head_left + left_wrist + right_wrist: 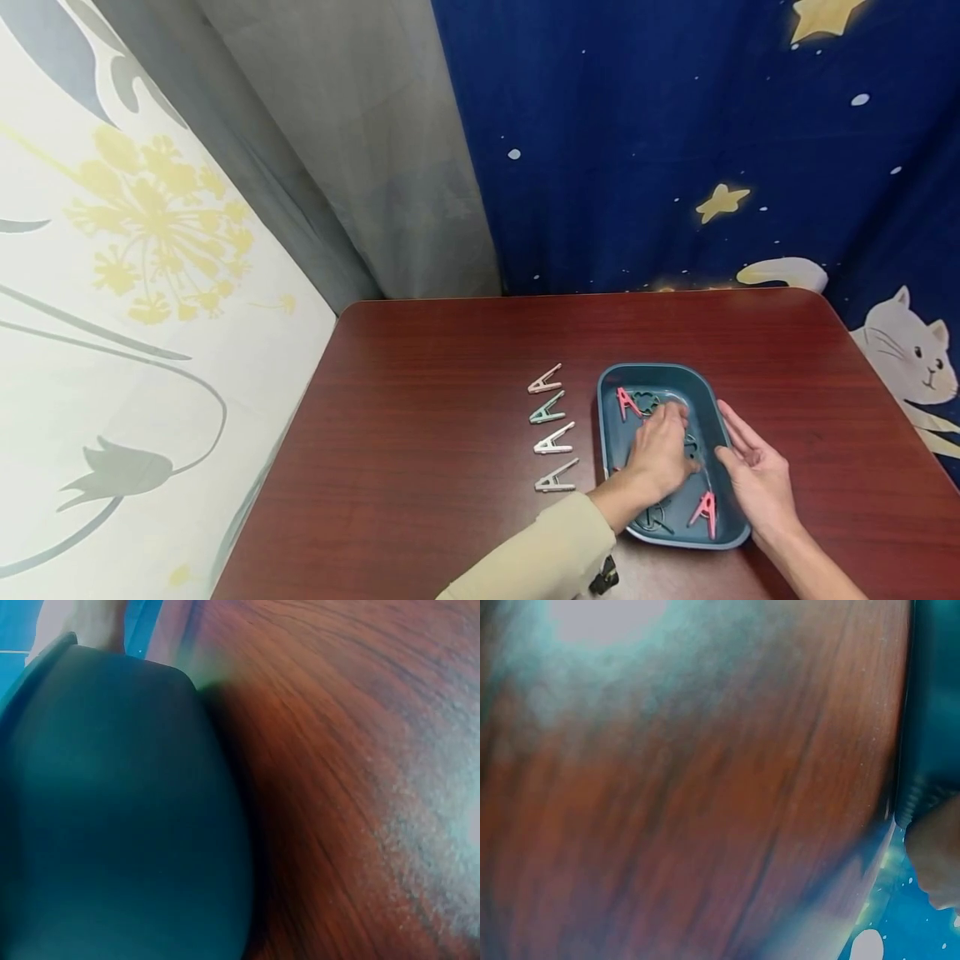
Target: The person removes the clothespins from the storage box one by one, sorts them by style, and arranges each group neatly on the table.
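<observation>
A dark blue-green plastic tub [611, 375] stands on the table. My left hand [660, 450] reaches down into it, thumb apart from the fingers; the fingertips are partly hidden. My right hand [761, 483] holds the tub's right side, thumb at the rim and fingers along the outer wall. Inside lie a pink clothespin [627, 403] at the back left, another pink clothespin [704, 512] at the front right, and dark green outline-shaped pieces [647, 403]. In the left wrist view the tub's outer wall [135, 802] fills the left side. The right wrist view shows the tub's edge [937, 697].
Left of the tub, several clothespins lie in a column: a beige clothespin [545, 380], a green clothespin [548, 408], a white clothespin [555, 440] and a greyish clothespin [556, 477]. The reddish-brown table [420, 433] meets a patterned wall and curtains [600, 167]. A small black object [604, 575] shows below the left sleeve.
</observation>
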Demonstrator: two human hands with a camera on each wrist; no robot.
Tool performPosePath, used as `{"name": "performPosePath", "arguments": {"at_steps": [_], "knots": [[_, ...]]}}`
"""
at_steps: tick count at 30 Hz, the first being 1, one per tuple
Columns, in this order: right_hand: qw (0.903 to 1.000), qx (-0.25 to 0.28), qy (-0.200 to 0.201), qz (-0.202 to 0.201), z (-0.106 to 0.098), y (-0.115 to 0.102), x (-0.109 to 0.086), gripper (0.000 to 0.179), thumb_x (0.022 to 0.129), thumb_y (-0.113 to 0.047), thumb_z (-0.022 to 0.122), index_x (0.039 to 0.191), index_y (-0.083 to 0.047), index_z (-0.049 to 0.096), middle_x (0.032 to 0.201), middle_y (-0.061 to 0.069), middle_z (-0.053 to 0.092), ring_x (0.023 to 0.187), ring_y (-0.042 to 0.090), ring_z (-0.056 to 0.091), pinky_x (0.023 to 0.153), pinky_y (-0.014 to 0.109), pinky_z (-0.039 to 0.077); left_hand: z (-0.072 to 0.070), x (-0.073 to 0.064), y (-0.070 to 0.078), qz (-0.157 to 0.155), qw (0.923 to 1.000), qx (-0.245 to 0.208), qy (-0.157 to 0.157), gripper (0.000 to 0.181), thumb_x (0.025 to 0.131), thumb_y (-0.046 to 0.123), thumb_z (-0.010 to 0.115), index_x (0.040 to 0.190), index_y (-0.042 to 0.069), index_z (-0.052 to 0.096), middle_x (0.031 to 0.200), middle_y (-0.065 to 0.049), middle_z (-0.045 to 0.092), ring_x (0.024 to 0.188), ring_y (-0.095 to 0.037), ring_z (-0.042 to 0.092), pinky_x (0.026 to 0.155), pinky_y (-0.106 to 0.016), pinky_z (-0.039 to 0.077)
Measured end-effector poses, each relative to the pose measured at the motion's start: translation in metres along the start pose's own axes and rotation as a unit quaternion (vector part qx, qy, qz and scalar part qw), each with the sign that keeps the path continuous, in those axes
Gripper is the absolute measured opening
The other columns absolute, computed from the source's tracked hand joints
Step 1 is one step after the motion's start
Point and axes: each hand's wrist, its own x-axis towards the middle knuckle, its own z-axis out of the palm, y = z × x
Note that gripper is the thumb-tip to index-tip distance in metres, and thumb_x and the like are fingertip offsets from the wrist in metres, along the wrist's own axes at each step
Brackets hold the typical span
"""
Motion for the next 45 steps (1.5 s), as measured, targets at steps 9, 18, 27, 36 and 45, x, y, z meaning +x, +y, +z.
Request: {"name": "performPosePath", "arguments": {"at_steps": [9,18,27,36,45], "knots": [[1.0000,-0.007,-0.001,0.005,0.000,-0.002,-0.001,0.063,0.103,0.007,0.056,0.163,-0.006,0.040,0.148,-0.009,0.052,0.114,-0.017,0.059,0.083,0.008,0.052,0.000,0.001,-0.003,0.012,0.9996,-0.023,-0.015,0.059,0.078,0.034,0.097,0.127,0.025,0.064,0.110,0.020,0.063,0.098,0.007,0.060,0.083,-0.010,0.044],[0.9997,0.023,-0.004,-0.001,0.001,-0.002,0.000,0.063,0.103,0.007,0.058,0.162,-0.002,0.038,0.145,-0.011,0.054,0.113,-0.015,0.061,0.084,0.009,0.052,-0.003,0.002,-0.004,0.029,0.9951,-0.094,0.011,0.039,0.090,0.034,0.084,0.127,0.027,0.075,0.112,0.023,0.072,0.097,0.014,0.061,0.084,-0.005,0.041],[0.9998,0.020,-0.003,-0.001,0.001,-0.001,0.001,0.064,0.102,0.009,0.056,0.162,-0.003,0.038,0.148,-0.008,0.052,0.115,-0.016,0.059,0.085,0.007,0.051,-0.009,0.003,-0.005,0.032,0.9924,-0.104,0.058,0.026,0.107,0.027,0.066,0.130,0.025,0.076,0.108,0.018,0.077,0.096,0.008,0.067,0.078,-0.011,0.049],[0.9999,0.013,0.004,-0.007,0.001,-0.001,0.001,0.064,0.101,0.010,0.057,0.162,-0.004,0.041,0.144,-0.015,0.056,0.116,-0.016,0.059,0.085,0.006,0.049,-0.010,0.004,-0.006,-0.002,0.9857,-0.133,0.103,0.027,0.109,0.018,0.060,0.129,0.025,0.077,0.113,0.016,0.077,0.101,0.006,0.068,0.086,-0.016,0.052],[0.9992,-0.038,0.010,0.007,0.001,-0.004,-0.001,0.063,0.103,0.003,0.058,0.163,-0.009,0.042,0.150,-0.008,0.052,0.112,-0.019,0.059,0.085,0.005,0.048,-0.021,0.001,-0.010,0.040,0.9412,-0.273,0.195,0.026,0.109,0.012,0.061,0.128,0.018,0.078,0.100,0.008,0.080,0.089,0.013,0.063,0.080,-0.006,0.046]]}}
